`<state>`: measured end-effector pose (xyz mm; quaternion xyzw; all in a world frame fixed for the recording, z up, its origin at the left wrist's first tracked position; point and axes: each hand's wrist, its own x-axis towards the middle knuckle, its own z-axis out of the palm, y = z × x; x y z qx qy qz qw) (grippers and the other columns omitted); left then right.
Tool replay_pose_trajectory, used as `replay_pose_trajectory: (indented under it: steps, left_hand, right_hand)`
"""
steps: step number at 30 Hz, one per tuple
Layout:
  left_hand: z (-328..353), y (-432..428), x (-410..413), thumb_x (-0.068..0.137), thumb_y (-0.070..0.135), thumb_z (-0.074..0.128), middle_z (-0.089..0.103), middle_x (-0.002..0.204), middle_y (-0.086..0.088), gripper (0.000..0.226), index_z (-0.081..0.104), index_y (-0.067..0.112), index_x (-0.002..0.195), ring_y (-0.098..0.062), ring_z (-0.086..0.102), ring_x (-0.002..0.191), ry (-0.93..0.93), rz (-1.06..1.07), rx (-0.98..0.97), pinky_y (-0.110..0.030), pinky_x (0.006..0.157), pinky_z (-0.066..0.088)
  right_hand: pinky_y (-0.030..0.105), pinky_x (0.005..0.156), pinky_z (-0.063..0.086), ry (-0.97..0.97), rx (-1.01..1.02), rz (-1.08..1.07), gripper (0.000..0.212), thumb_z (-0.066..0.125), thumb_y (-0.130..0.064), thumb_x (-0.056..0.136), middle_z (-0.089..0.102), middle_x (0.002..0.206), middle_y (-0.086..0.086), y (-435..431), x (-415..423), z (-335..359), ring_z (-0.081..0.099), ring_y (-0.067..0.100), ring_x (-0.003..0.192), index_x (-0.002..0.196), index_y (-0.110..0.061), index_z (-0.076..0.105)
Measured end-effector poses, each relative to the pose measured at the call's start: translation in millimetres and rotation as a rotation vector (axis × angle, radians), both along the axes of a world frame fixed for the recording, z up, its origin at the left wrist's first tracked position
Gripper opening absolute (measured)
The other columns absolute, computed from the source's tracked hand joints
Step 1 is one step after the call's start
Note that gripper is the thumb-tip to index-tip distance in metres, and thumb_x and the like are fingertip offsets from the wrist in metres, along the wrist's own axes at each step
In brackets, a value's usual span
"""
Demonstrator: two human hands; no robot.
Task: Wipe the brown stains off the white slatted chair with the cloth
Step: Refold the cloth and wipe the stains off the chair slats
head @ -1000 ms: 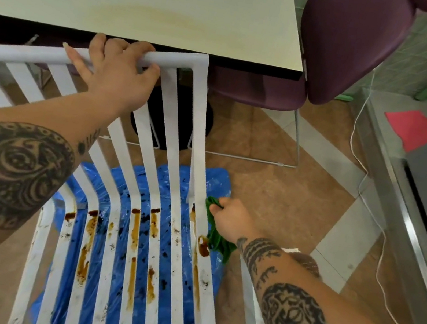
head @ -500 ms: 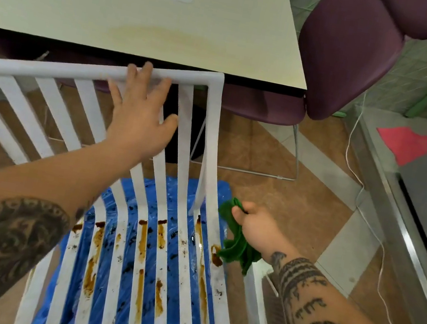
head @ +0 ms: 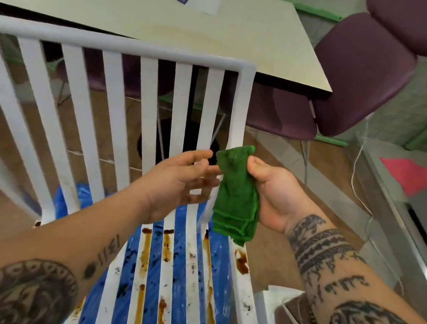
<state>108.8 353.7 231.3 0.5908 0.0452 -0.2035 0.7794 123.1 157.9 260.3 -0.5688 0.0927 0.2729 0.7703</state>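
The white slatted chair (head: 143, 99) stands in front of me, its backrest upright and its seat slats below streaked with brown stains (head: 146, 252). Above the seat my right hand (head: 272, 194) holds a folded green cloth (head: 238, 194), thumb over its top edge. My left hand (head: 178, 181) is beside it with fingers straight, its fingertips right at the cloth's left edge.
A blue plastic sheet (head: 180, 269) lies on the floor under the seat. A cream table (head: 175, 14) sits just behind the backrest, with purple chairs (head: 362, 73) at the right. A white cable (head: 356, 197) and a metal-edged step (head: 406, 236) run along the right.
My left hand let go of the chair's top rail and came down to the cloth. My right hand lifted the cloth off the seat's right edge to chest height.
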Motion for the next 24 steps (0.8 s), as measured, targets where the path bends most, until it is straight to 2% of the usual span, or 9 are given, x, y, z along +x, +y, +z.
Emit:
replay_pose_trajectory:
  steps: [3,6,9,12,15,17,19,21,24]
  left_hand:
    - [-11,1,-15,0.103,0.026,0.054,0.075,0.112,-0.005,0.024,0.066,0.014,0.120,-0.022,0.071,0.099,-0.008,0.001,-0.020,-0.043,0.088,0.057]
    - [-18,0,-40,0.102,0.024,0.054,0.073,0.097,-0.005,0.014,0.064,0.014,0.104,-0.020,0.069,0.088,-0.015,0.017,-0.085,-0.041,0.084,0.058]
    - [-16,-2,-73,0.105,0.024,0.048,0.073,0.101,-0.007,0.017,0.061,0.013,0.104,-0.023,0.071,0.088,-0.023,0.004,-0.088,-0.043,0.085,0.058]
    - [-2,-7,-107,0.109,0.024,0.043,0.072,0.108,-0.009,0.019,0.056,0.012,0.100,-0.027,0.074,0.085,-0.038,0.040,-0.031,-0.042,0.076,0.061]
    - [26,-20,-132,0.109,0.027,0.044,0.073,0.111,-0.011,0.020,0.058,0.012,0.109,-0.022,0.076,0.080,-0.097,0.165,0.117,-0.039,0.067,0.062]
    - [49,-32,-144,0.107,0.028,0.049,0.074,0.110,-0.011,0.020,0.059,0.012,0.113,-0.021,0.077,0.079,-0.144,0.226,0.140,-0.041,0.070,0.064]
    - [69,-42,-153,0.105,0.028,0.053,0.074,0.103,-0.008,0.017,0.060,0.013,0.110,-0.018,0.076,0.078,-0.179,0.191,0.104,-0.039,0.068,0.063]
    - [78,-50,-157,0.104,0.026,0.056,0.074,0.106,-0.007,0.016,0.061,0.014,0.114,-0.020,0.076,0.085,-0.169,0.149,0.111,-0.037,0.067,0.062]
    - [65,-54,-160,0.103,0.019,0.056,0.069,0.116,-0.006,0.015,0.061,0.024,0.116,-0.027,0.072,0.100,-0.101,0.165,0.215,-0.038,0.067,0.063]
  right_hand:
    - [0.049,0.091,0.057,-0.032,0.024,0.035,0.039,0.034,-0.027,0.108,0.066,0.129,0.019,2,-11,-11,0.065,0.035,0.117,0.132,-0.011,0.060]
    - [0.048,0.087,0.059,-0.100,0.007,0.054,0.036,0.036,-0.025,0.108,0.071,0.122,0.017,-1,-33,-18,0.069,0.032,0.112,0.127,-0.010,0.063]
    - [0.056,0.094,0.055,-0.192,-0.101,0.070,0.032,0.042,-0.024,0.107,0.072,0.120,0.014,-5,-65,-23,0.069,0.032,0.112,0.125,-0.010,0.065]
    - [0.051,0.084,0.060,-0.304,-0.270,-0.032,0.024,0.049,-0.025,0.105,0.076,0.109,0.010,2,-98,-14,0.074,0.026,0.099,0.115,-0.014,0.068]
    - [0.042,0.075,0.061,-0.349,-0.222,-0.090,0.025,0.057,-0.030,0.102,0.077,0.105,0.008,7,-130,13,0.076,0.023,0.092,0.116,-0.012,0.066]
    - [0.045,0.080,0.062,-0.359,-0.163,-0.083,0.030,0.064,-0.032,0.097,0.077,0.106,0.010,4,-147,32,0.076,0.025,0.094,0.117,-0.009,0.067]
    - [0.047,0.081,0.062,-0.410,-0.184,-0.115,0.026,0.069,-0.023,0.094,0.076,0.108,0.013,-6,-154,45,0.075,0.028,0.094,0.116,-0.008,0.067]
    - [0.049,0.078,0.062,-0.455,-0.223,-0.196,0.021,0.069,-0.013,0.094,0.076,0.105,0.015,-22,-151,51,0.076,0.030,0.092,0.114,-0.008,0.068]
    - [0.050,0.078,0.062,-0.490,-0.332,-0.368,0.015,0.070,-0.013,0.093,0.077,0.099,0.013,-56,-141,46,0.076,0.030,0.089,0.108,-0.011,0.070]
